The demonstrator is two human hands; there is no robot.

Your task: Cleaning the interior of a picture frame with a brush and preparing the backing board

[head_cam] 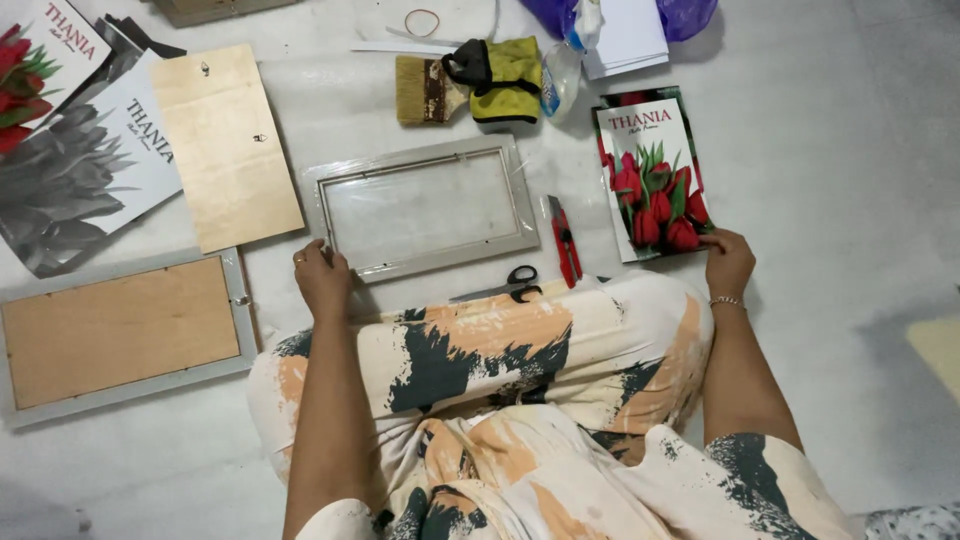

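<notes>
- A person sits cross-legged on a pale floor [840,200], seen from above, with picture-framing things spread in front of their patterned lap.
- The left hand [322,280] rests on the near left corner of an empty grey picture frame [420,207]; its fingers curl narrowly over the corner.
- That frame lies flat straight ahead, long axis running left to right, slightly tilted.
- The right hand [728,262] touches the near right corner of a stack of prints of red tulips [650,172], fingers closed lightly on the edge. The prints lie upright to the viewer, long axis pointing away, with a white band at the top.
- Between frame and prints lies a red utility knife [565,240], pointing away; black-handled scissors [505,286] lie just beside the knee.
- Beyond the frame sit a wide brush [425,90], a yellow-green cloth [505,78] and a small plastic bottle [558,78].
- To the left lies a plain wooden backing board [228,145], then grey tulip prints [85,175].
- At near left, a second frame [120,335] lies face down, its brown backing showing.
</notes>
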